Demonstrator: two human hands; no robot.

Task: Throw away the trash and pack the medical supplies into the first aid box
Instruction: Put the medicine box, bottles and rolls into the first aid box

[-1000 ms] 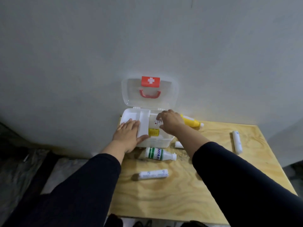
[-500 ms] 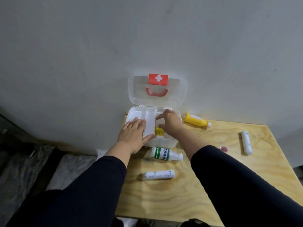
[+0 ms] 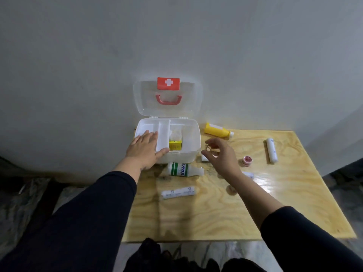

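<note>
The white first aid box (image 3: 191, 138) stands open at the table's back edge, lid up against the wall, with a small yellow carton (image 3: 175, 145) and a clear packet inside. My left hand (image 3: 144, 149) rests flat on the box's left front rim. My right hand (image 3: 219, 154) hovers just right of the box, fingers loosely curled and holding nothing. A white bottle with green stripes (image 3: 184, 169) lies in front of the box. A yellow bottle (image 3: 217, 130) lies to its right.
On the wooden table (image 3: 216, 216) lie a white roll (image 3: 178, 192) near the middle, another white roll (image 3: 272, 150) at the right, a small red-lidded jar (image 3: 247, 160) and a small white item (image 3: 248, 175) behind my right wrist. The grey wall rises directly behind.
My right hand has come out of the box and moved right over the table, holding nothing. My left hand has stayed on the box's left rim.
</note>
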